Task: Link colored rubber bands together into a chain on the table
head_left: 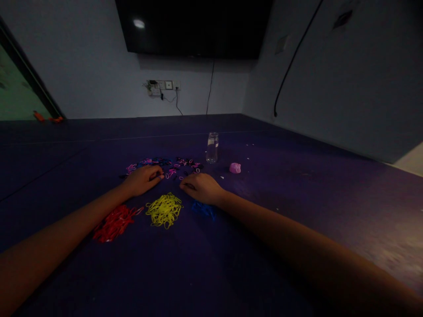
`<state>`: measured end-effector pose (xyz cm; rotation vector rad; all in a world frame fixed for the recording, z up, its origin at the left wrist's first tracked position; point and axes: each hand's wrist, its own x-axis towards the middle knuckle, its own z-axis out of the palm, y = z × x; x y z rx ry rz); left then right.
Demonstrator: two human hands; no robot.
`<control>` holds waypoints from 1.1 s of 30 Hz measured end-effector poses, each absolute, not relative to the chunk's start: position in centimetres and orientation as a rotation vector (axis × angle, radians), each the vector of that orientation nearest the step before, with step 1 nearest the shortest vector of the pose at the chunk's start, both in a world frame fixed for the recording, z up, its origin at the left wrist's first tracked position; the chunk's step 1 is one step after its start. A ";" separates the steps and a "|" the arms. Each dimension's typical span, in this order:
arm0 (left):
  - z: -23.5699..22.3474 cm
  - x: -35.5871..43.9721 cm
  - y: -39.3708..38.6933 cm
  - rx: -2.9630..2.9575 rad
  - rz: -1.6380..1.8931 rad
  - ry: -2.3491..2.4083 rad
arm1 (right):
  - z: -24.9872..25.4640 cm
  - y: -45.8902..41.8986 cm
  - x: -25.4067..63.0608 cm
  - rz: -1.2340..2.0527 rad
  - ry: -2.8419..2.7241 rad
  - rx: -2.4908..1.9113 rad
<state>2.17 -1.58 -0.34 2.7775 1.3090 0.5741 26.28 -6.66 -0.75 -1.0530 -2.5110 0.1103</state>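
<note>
Both my forearms reach out over a dark purple table [297,211]. My left hand [142,179] rests at the near edge of a scattered mix of pink and dark rubber bands [165,165], fingers curled in a pinch on something too small to name. My right hand [202,187] lies close beside it, fingers curled down onto the table at the same scatter. Nearer to me lie three sorted heaps: red bands [114,223], yellow bands [164,210] and blue bands [204,208], the blue ones partly under my right wrist.
A clear plastic bottle [212,147] stands upright just beyond the scatter, and a small pink lid [235,167] lies to its right. A dark wall screen [194,26] hangs above, with a socket [163,86] and cables below. The room is dim.
</note>
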 end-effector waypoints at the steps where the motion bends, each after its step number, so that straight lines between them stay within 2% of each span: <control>1: -0.3 2.2 -1.6 2.781 0.573 1.312 | -0.7 -6.7 26.3 0.114 -2.511 -1.048; 33: 0.0 2.3 -1.7 2.775 0.494 1.347 | -0.6 -6.8 26.3 0.102 -2.507 -1.042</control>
